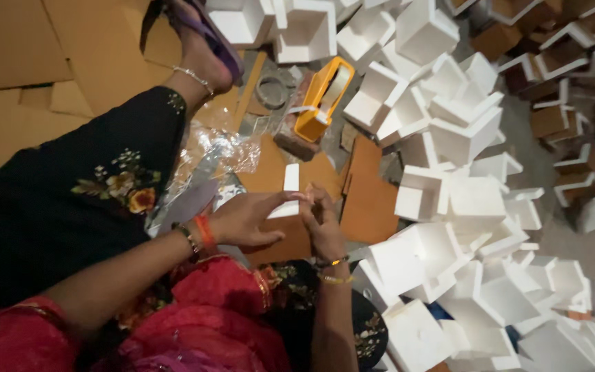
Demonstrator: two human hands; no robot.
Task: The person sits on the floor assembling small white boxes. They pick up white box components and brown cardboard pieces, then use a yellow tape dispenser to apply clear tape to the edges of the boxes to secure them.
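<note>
My left hand [246, 219] and my right hand [324, 222] meet over my lap, both gripping a small white foam piece [289, 189] that stands up between the fingertips. Brown cardboard sheets [370, 200] lie flat on the floor just beyond the hands. An orange tape dispenser [321, 100] rests farther out, near a roll of tape [272, 89]. My leg in dark flowered cloth [91, 186] stretches to the left, ending at a foot in a purple sandal [204, 41].
A big heap of white foam corner blocks [463, 207] fills the right side. Brown-lined foam pieces [559, 117] lie at the far right. Crumpled clear plastic [222, 155] sits by my leg. Large cardboard sheets [29, 55] cover the floor at left.
</note>
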